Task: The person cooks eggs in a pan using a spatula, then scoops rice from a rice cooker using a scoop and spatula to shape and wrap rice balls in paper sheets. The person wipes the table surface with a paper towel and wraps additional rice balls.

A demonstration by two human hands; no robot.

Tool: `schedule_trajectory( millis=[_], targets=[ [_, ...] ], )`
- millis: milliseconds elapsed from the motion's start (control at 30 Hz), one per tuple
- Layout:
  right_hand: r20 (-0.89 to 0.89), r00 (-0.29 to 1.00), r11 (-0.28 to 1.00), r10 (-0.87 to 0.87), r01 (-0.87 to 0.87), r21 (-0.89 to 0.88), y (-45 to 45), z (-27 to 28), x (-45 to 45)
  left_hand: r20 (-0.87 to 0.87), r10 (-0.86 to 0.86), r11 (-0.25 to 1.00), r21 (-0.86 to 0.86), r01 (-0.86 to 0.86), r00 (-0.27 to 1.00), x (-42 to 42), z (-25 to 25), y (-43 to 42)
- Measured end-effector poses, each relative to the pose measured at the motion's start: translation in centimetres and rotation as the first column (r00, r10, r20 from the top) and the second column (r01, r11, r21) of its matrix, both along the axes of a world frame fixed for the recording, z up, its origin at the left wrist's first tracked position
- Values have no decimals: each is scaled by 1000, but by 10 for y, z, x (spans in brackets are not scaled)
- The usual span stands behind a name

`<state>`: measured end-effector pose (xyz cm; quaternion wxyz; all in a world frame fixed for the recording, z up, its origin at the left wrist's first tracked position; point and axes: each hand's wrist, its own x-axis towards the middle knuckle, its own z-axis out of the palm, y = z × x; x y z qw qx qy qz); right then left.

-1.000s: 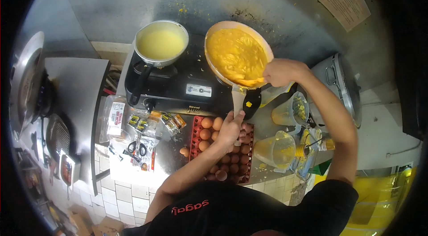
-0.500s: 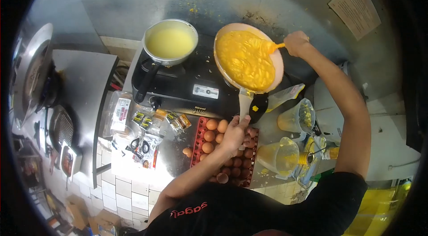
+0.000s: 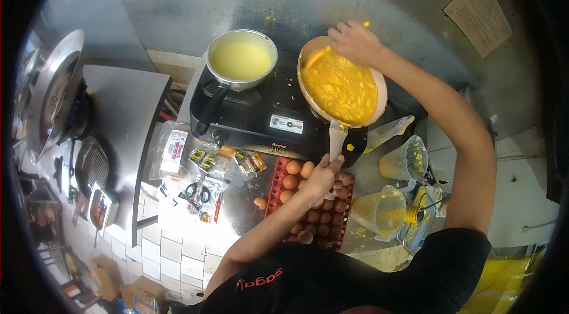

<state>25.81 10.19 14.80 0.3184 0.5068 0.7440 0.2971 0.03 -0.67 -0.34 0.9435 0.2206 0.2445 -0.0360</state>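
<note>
The right hand (image 3: 355,43) has swung from the frying pan's (image 3: 380,87) right rim to its far-left side, its fingers closed around an orange spatula (image 3: 318,56) dipped into the yellow egg mixture (image 3: 344,90). The left hand (image 3: 323,177) wraps the pale handle (image 3: 336,138) above a red egg tray (image 3: 276,180). The pan sits on the black Rinnai stove (image 3: 255,117), right of a saucepan (image 3: 243,84).

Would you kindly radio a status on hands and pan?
Left hand gripping pan handle. Right hand holding orange utensil inside pan of yellow mixture. Egg tray below left hand, not blocking.
</note>
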Motion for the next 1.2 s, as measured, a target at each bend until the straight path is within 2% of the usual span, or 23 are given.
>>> schedule_trajectory(
  millis=[33, 100, 133, 167, 200, 233, 333, 367, 433, 500, 600, 633, 700, 800, 833, 900, 933, 1033, 1133, 1200],
  targets=[
    [-12, 1000, 1000, 19, -19, -23, -11, 2, -9, -24, 13, 1000, -2, -13, 1000, -1, 5, 1],
    [-95, 971, 973, -220, 212, -88, -43, -1, -15, -16, 44, 987, 157, -41, 999, -4, 7, 1],
    [-113, 899, 902, -422, 405, -147, -57, 10, -26, -10, 54, 971, 233, -50, 998, -5, 7, 0],
    [-118, 784, 788, -609, 581, -206, -74, 25, -36, 24, 65, 974, 216, -68, 998, -7, 5, -2],
    [-179, 718, 739, -673, 641, -208, -89, 46, -50, 56, 73, 977, 197, -83, 996, -8, 0, -3],
    [-239, 643, 685, -728, 697, -212, -105, 62, -62, 88, 82, 979, 179, -97, 993, -11, -3, -4],
    [-380, 590, 634, -712, 773, 11, -179, 52, -73, 136, 68, 986, 144, -87, 988, -20, -11, -6],
    [-366, 496, 551, -788, 833, -57, -196, 41, -82, 151, 67, 989, 122, -86, 986, -24, -12, -8],
    [-420, 402, 470, -814, 880, -69, -226, 9, -104, 142, 55, 984, 159, -77, 988, -34, -8, -11],
    [-411, 417, 489, -811, 868, -85, -252, -12, -120, 161, 32, 983, 174, -61, 986, -39, -17, -15],
    [-423, 426, 489, -800, 871, -48, -273, 4, -136, 213, 77, 973, 198, -120, 974, -44, -29, -25],
    [-448, 406, 480, -797, 875, -61, -278, 17, -141, 311, 118, 980, 119, -162, 943, -44, -35, -27],
    [-500, 381, 480, -778, 874, -80, -280, 43, -140, 195, 157, 962, 193, -195, 968, -42, -32, -31],
    [-774, 422, 684, -472, 729, -20, -291, 18, -82, 189, 270, 900, 299, -317, 944, -63, -15, -44],
    [-842, 217, 619, -495, 767, -167, -288, 8, -82, 186, 317, 871, 330, -364, 930, -73, -12, -51],
    [-836, -210, 491, -507, 727, -480, -277, -17, -84, 226, 381, 808, 390, -441, 897, -107, -11, -66],
    [-850, -222, 534, -477, 696, -481, -279, -36, -89, 227, 423, 782, 398, -479, 878, -128, -10, -75],
    [-817, -97, 504, -568, 744, -439, -293, -60, -106, 207, 567, 665, 457, -591, 798, -207, -14, -108],
    [-933, 17, 684, -359, 685, -251, -333, -74, -147, 76, 753, 541, 493, -681, 653, -299, -32, -154],
    [-978, -122, 625, -170, 754, -203, -359, -86, -199, -30, 875, 422, 538, -730, 483, -360, -71, -189]
  ],
)
